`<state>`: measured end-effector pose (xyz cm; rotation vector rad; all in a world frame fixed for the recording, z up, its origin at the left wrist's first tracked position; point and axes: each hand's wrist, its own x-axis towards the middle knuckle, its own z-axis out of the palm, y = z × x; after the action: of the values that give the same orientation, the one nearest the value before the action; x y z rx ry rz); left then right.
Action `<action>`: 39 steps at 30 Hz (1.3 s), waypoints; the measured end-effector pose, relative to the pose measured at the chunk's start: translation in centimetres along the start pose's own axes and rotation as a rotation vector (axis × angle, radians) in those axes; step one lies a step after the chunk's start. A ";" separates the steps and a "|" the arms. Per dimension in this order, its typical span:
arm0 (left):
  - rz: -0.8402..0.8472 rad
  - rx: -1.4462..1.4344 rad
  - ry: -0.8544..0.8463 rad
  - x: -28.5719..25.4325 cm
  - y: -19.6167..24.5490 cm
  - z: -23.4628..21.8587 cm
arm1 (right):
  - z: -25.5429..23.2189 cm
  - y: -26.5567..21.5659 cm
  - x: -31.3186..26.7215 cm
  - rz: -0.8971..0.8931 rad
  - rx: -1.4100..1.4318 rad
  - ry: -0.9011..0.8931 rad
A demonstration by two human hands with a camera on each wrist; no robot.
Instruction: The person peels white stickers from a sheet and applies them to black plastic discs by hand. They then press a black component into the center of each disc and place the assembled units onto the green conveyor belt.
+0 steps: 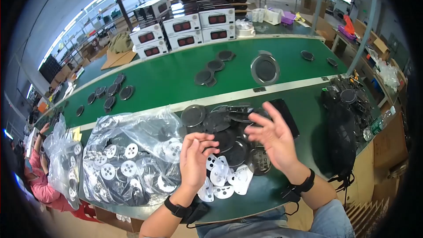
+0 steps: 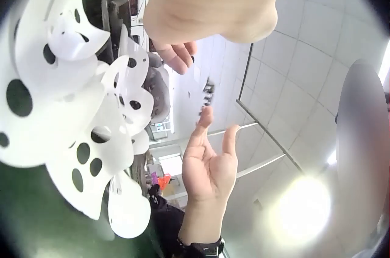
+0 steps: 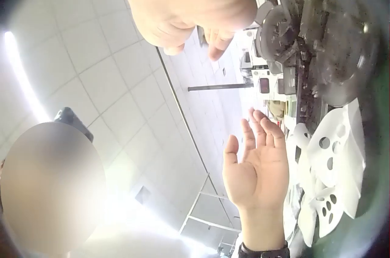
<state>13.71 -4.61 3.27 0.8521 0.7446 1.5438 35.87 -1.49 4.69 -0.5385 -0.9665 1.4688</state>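
Observation:
Both hands are raised over a pile of parts on the near table. My left hand (image 1: pixel 194 158) has its fingers loosely bent and holds nothing. My right hand (image 1: pixel 277 141) is spread, palm turned inward, with nothing in its grasp. Beneath and between them lie dark round speaker-like discs (image 1: pixel 235 152) with clear rims. White plastic plates with holes (image 1: pixel 219 177) are heaped just in front, close to the left hand. In the left wrist view, these white plates (image 2: pixel 91 139) fill the left side. The right wrist view shows the left palm (image 3: pixel 265 172) open beside the pile.
A clear plastic bag (image 1: pixel 132 158) of white and dark parts lies at left. Behind runs a green belt (image 1: pixel 167 83) with more dark discs (image 1: pixel 205 77). Printed boxes (image 1: pixel 181 26) are stacked beyond. A black bag (image 1: pixel 341 136) and a bottle (image 1: pixel 382 121) are at right.

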 end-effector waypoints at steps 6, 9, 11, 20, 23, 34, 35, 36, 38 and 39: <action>-0.008 0.141 -0.063 -0.6 -0.1 0.6 | -0.1 0.4 -1.2 0.200 -0.226 -0.216; -0.014 0.166 -0.103 -0.8 0.1 0.6 | 0.3 0.8 -1.3 0.257 -0.286 -0.119; 0.000 0.173 -0.102 -0.8 0.1 0.6 | 0.3 1.1 -1.1 0.233 -0.307 -0.106; 0.047 0.199 -0.091 0.3 0.8 -1.0 | 0.8 1.4 -1.7 0.213 -0.399 -0.042; 0.092 0.227 -0.044 1.6 3.2 -1.8 | 0.5 1.6 -1.6 0.192 -0.437 -0.046; 0.115 1.032 0.086 19.2 21.9 -10.4 | 0.6 1.1 -1.2 0.191 -0.401 0.014; 0.054 1.126 0.112 22.1 23.6 -12.2 | 0.6 1.1 -1.2 0.194 -0.397 0.020; -0.011 1.220 0.137 24.5 24.8 -13.9 | 0.6 1.1 -1.1 0.208 -0.396 0.026; -0.085 1.373 0.242 27.5 25.9 -16.2 | 0.4 1.0 -1.1 0.239 -0.396 0.036; -0.121 1.447 0.296 28.7 26.1 -17.5 | 0.6 0.7 -1.1 0.246 -0.403 0.044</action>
<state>-16.99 20.33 19.11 1.5323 2.1689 0.8314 35.12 -2.64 4.20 -1.0081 -1.2015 1.4747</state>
